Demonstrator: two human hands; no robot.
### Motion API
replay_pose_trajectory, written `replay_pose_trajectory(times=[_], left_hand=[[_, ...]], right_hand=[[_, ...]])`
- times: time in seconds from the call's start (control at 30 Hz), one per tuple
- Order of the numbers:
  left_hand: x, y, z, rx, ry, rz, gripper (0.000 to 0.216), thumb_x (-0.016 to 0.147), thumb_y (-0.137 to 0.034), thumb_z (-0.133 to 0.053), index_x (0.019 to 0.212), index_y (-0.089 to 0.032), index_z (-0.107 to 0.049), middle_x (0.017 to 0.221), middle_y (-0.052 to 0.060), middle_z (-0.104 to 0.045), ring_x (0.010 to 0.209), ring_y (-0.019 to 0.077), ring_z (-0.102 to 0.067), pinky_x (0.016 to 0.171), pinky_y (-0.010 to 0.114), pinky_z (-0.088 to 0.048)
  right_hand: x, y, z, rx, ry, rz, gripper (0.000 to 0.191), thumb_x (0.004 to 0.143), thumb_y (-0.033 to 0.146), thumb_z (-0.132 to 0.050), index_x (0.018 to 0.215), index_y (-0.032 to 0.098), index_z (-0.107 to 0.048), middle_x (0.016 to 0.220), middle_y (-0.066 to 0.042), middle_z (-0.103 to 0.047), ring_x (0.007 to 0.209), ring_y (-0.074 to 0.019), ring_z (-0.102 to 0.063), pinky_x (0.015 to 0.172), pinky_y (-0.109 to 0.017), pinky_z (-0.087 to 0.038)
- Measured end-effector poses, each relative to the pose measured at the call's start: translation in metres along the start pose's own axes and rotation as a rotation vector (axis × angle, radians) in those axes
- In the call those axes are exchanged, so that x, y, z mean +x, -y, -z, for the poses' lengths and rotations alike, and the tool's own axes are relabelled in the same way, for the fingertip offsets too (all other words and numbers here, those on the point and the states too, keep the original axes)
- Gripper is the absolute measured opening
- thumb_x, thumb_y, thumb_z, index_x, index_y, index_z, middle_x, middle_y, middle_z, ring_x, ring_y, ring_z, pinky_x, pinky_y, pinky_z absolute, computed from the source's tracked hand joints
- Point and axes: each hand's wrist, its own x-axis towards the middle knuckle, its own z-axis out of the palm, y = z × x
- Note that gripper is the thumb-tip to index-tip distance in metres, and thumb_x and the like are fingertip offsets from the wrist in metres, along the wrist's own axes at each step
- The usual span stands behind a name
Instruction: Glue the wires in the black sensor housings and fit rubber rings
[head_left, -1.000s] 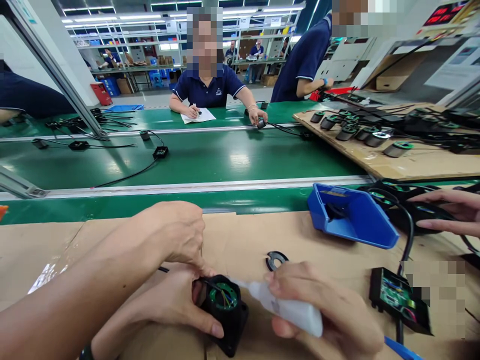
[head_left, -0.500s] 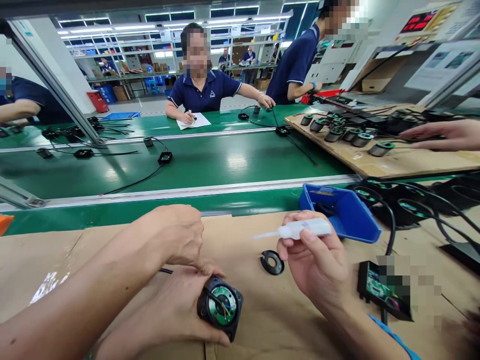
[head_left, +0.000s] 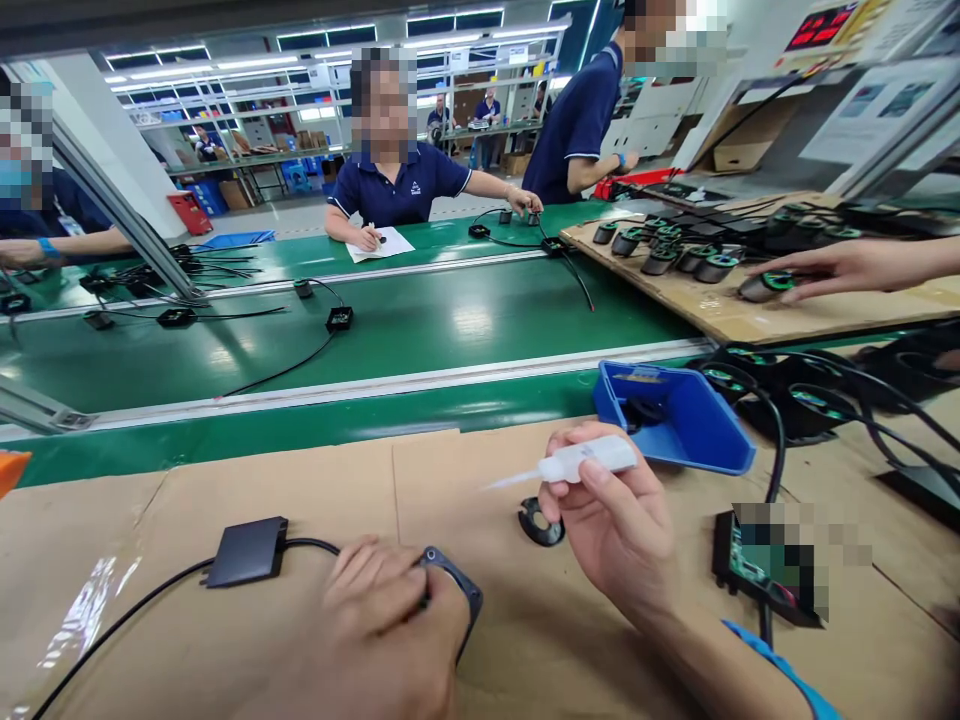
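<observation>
My left hand [head_left: 442,620] grips a black square-flanged housing [head_left: 471,592]; blurred fingers lie over it and hide its inside. Whether a second person's hand is among them I cannot tell. From the housing a black cable runs left to a flat black box [head_left: 247,551], lying on the cardboard. In my right hand [head_left: 626,520], between thumb and fingers, is a small white squeeze bottle [head_left: 589,460], its long thin nozzle pointing left. Just below the nozzle side, partly behind my fingers, lies a black ring [head_left: 536,525].
A blue bin [head_left: 694,420] with black parts stands beyond my right hand. To the right lies an open circuit box [head_left: 769,575] with cables. A co-worker's hand [head_left: 847,270] holds a motor core [head_left: 765,287] over a board. Across the green conveyor [head_left: 450,330] another person [head_left: 401,190] sits.
The forearm reaching in from the left no longer covers the flat box. The housing has turned, and fingers now cover its circuit board. At right, the co-worker's hand has reached the motor core.
</observation>
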Motion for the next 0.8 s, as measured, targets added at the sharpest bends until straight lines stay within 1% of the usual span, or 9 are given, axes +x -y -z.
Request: replay_pose_trajectory(times=[0.07, 0.17, 0.27, 0.3, 0.4, 0.53, 0.63, 0.73, 0.8], left_hand=[[-0.008, -0.004, -0.01, 0.093, -0.081, -0.021, 0.02, 0.079, -0.025, -0.049, 0.097, -0.025, -0.06, 0.102, 0.007, -0.069, 0.091, 0.0272, -0.064, 0.088, 0.045, -0.046], [-0.019, 0.009, -0.025, 0.188, -0.19, -0.066, 0.018, 0.087, -0.023, -0.043, 0.1, -0.024, -0.056, 0.102, 0.005, -0.07, 0.092, 0.0239, -0.066, 0.092, 0.043, -0.045], [-0.028, 0.032, -0.038, 0.148, -0.195, -0.125, 0.026, 0.096, -0.025, -0.039, 0.12, -0.021, -0.048, 0.109, 0.006, -0.07, 0.098, 0.02, -0.066, 0.097, 0.038, -0.043], [-0.03, 0.037, -0.041, 0.131, -0.19, -0.115, 0.028, 0.098, -0.024, -0.037, 0.123, -0.02, -0.046, 0.108, 0.006, -0.07, 0.098, 0.0189, -0.065, 0.098, 0.037, -0.042], [-0.029, 0.042, -0.042, 0.066, -0.157, -0.049, 0.025, 0.098, -0.02, -0.035, 0.12, -0.022, -0.048, 0.105, 0.003, -0.071, 0.097, 0.0179, -0.065, 0.099, 0.037, -0.041], [-0.021, 0.032, -0.033, -0.014, -0.158, -0.024, 0.024, 0.095, -0.015, -0.038, 0.114, -0.022, -0.052, 0.102, 0.002, -0.071, 0.096, 0.0181, -0.066, 0.099, 0.038, -0.043], [-0.015, 0.029, -0.022, -0.118, -0.064, -0.062, 0.032, 0.091, -0.018, -0.044, 0.122, -0.022, -0.048, 0.113, 0.006, -0.068, 0.104, 0.0216, -0.064, 0.101, 0.04, -0.044], [-0.007, 0.034, -0.011, -0.251, 0.078, -0.044, 0.043, 0.086, -0.024, -0.05, 0.129, -0.024, -0.046, 0.12, 0.008, -0.065, 0.107, 0.0258, -0.063, 0.093, 0.039, -0.051], [0.001, 0.038, -0.004, -0.322, 0.136, -0.004, 0.042, 0.085, -0.025, -0.052, 0.127, -0.025, -0.048, 0.122, 0.008, -0.065, 0.107, 0.026, -0.063, 0.089, 0.037, -0.053]], right_hand=[[0.0, 0.0, 0.0, 0.003, 0.007, 0.006, 0.014, 0.078, 0.029, -0.075, 0.089, 0.023, -0.068, 0.083, -0.001, -0.059, 0.056, -0.0101, -0.053, 0.042, -0.018, -0.051], [0.0, -0.001, 0.0, 0.009, 0.013, 0.013, 0.013, 0.079, 0.028, -0.075, 0.09, 0.023, -0.069, 0.084, -0.001, -0.059, 0.057, -0.0098, -0.053, 0.043, -0.018, -0.051], [0.0, -0.002, 0.001, 0.013, 0.001, 0.013, 0.015, 0.078, 0.029, -0.075, 0.09, 0.023, -0.069, 0.084, -0.002, -0.059, 0.057, -0.01, -0.053, 0.042, -0.018, -0.051], [0.001, -0.002, 0.001, 0.018, -0.006, 0.011, 0.016, 0.078, 0.03, -0.076, 0.09, 0.022, -0.069, 0.084, -0.002, -0.06, 0.056, -0.0101, -0.054, 0.042, -0.018, -0.051], [0.001, -0.002, 0.002, 0.036, -0.023, 0.005, 0.019, 0.077, 0.032, -0.078, 0.091, 0.022, -0.069, 0.084, -0.002, -0.061, 0.056, -0.0104, -0.055, 0.042, -0.018, -0.052], [0.002, -0.002, 0.002, 0.042, -0.046, 0.003, 0.02, 0.076, 0.033, -0.079, 0.09, 0.023, -0.069, 0.083, -0.002, -0.062, 0.056, -0.0105, -0.055, 0.042, -0.019, -0.052], [0.003, -0.002, 0.002, 0.045, -0.074, -0.008, 0.022, 0.074, 0.033, -0.08, 0.089, 0.022, -0.069, 0.082, -0.002, -0.063, 0.055, -0.0102, -0.055, 0.042, -0.018, -0.051], [0.004, -0.003, 0.003, 0.058, -0.096, -0.031, 0.024, 0.072, 0.033, -0.082, 0.088, 0.023, -0.068, 0.082, -0.001, -0.064, 0.055, -0.01, -0.054, 0.043, -0.018, -0.051], [0.004, -0.004, 0.003, 0.057, -0.105, -0.043, 0.024, 0.071, 0.033, -0.082, 0.088, 0.023, -0.068, 0.082, -0.001, -0.064, 0.055, -0.01, -0.054, 0.043, -0.019, -0.051]])
